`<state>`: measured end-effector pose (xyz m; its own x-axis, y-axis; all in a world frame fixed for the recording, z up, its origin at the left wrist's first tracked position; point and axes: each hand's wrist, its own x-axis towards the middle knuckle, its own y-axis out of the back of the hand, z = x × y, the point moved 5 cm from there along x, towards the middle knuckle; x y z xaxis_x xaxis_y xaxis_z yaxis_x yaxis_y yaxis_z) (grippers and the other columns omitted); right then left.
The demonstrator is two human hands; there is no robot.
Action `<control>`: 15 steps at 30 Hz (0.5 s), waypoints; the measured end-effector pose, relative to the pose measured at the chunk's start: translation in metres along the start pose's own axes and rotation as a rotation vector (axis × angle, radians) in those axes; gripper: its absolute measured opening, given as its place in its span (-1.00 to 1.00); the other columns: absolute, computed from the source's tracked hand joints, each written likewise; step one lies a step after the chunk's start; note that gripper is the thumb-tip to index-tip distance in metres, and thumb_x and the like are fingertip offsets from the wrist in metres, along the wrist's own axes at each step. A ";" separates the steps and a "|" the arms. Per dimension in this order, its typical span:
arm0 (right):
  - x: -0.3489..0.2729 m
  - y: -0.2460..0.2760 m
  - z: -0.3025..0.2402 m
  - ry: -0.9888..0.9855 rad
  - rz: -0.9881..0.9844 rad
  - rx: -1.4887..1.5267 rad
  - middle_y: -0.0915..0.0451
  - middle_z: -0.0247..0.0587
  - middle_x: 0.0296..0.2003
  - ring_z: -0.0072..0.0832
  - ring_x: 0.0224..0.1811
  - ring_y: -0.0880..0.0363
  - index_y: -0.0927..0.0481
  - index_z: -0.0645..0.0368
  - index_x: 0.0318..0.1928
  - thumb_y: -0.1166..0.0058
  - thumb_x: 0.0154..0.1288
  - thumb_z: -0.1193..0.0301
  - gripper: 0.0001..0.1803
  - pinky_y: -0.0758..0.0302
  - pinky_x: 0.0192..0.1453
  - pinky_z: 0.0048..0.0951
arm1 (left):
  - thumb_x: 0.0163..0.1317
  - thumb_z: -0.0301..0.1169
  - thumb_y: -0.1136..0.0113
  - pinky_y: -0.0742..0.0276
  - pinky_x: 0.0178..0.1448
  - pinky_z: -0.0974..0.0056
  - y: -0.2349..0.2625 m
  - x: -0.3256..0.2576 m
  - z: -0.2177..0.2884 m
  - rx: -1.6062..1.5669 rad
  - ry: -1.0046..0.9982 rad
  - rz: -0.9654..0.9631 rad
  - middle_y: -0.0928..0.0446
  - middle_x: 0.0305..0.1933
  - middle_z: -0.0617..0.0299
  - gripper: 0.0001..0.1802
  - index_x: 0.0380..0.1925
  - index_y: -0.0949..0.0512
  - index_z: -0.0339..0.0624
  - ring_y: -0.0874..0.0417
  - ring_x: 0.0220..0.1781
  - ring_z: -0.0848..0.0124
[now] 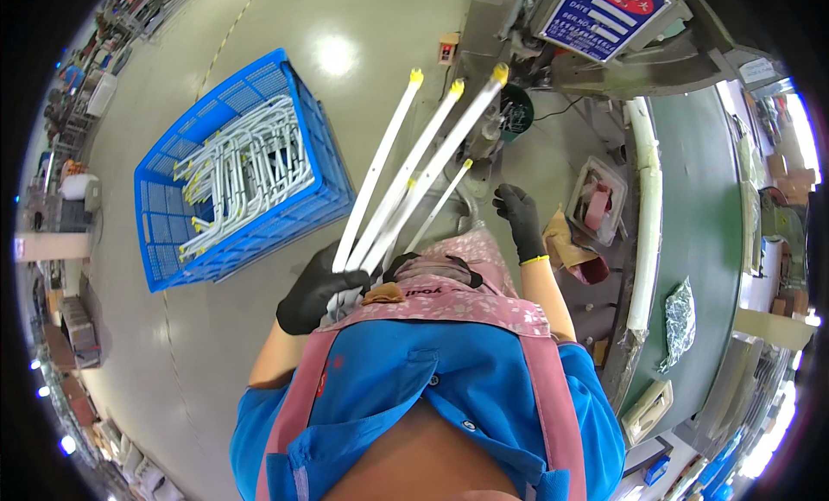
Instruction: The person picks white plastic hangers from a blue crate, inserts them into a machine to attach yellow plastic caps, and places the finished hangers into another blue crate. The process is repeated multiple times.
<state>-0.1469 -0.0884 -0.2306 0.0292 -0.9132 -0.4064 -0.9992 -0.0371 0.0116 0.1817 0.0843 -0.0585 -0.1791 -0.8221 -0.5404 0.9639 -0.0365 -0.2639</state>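
Observation:
My left hand [319,292], in a black glove, is closed round the lower ends of several white metal tubes [420,160] with yellow tips. They fan upward and lean to the right, away from my body. My right hand [519,216], also black-gloved with a yellow cuff edge, hangs apart from them to the right. Its fingers are partly spread and nothing shows in them. A blue plastic crate [337,155] on the floor to the left holds many similar bent white tubes [250,160] with yellow ends.
A machine [639,73] with a blue-and-red label stands at the far right. A green-topped bench [699,242] with a padded edge runs down the right, bearing a clear plastic bag [679,324]. A plastic bin [598,200] sits beside the bench, and a dark green bucket [516,112] stands ahead.

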 end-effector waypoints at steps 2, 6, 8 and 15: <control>-0.002 -0.010 0.020 -0.043 -0.092 -0.028 -0.61 -0.31 -0.22 -0.55 -0.27 -0.57 -0.57 0.18 -0.07 -0.06 0.32 0.14 -0.62 -0.45 -0.23 -0.53 | 0.02 -0.40 -0.30 -0.51 -0.23 0.31 -0.006 -0.007 0.015 -0.082 -0.124 -0.016 -0.54 -0.15 0.08 -0.33 0.16 -0.30 -0.31 -0.57 -0.29 0.39; -0.005 -0.035 0.050 -0.073 -0.298 -0.104 -0.60 -0.35 -0.31 -0.58 -0.34 -0.53 -0.58 0.17 -0.15 -0.08 0.30 0.10 -0.62 -0.43 -0.28 -0.54 | -0.06 -0.27 -0.36 -0.47 -0.38 0.38 -0.021 -0.025 0.045 -0.067 -0.375 0.052 -0.48 -0.27 0.15 -0.30 0.08 -0.33 -0.34 -0.52 -0.44 0.44; -0.003 -0.050 0.060 -0.086 -0.388 -0.243 -0.58 -0.37 -0.34 -0.59 -0.36 -0.52 -0.57 0.13 -0.19 -0.08 0.29 0.07 -0.63 -0.43 -0.29 -0.54 | -0.07 -0.27 -0.34 -0.44 -0.41 0.40 -0.032 -0.040 0.052 -0.105 -0.461 0.144 -0.47 -0.29 0.13 -0.28 0.09 -0.31 -0.36 -0.51 -0.45 0.46; -0.013 -0.103 0.083 -0.263 -0.790 -0.091 -0.49 -0.33 0.07 -0.46 0.05 -0.48 -0.31 -0.03 0.27 0.01 0.32 -0.05 -0.38 -0.43 0.05 -0.31 | -0.23 -0.39 -0.36 -0.46 -0.43 0.32 -0.098 -0.115 0.050 -0.216 -0.748 0.317 -0.54 -0.32 -0.01 -0.16 0.13 -0.27 -0.45 -0.57 -0.47 0.36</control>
<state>-0.0462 -0.0391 -0.3029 0.7017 -0.4808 -0.5258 -0.6811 -0.6692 -0.2970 0.1174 0.1540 0.0696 0.3452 -0.9378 0.0376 0.8739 0.3066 -0.3773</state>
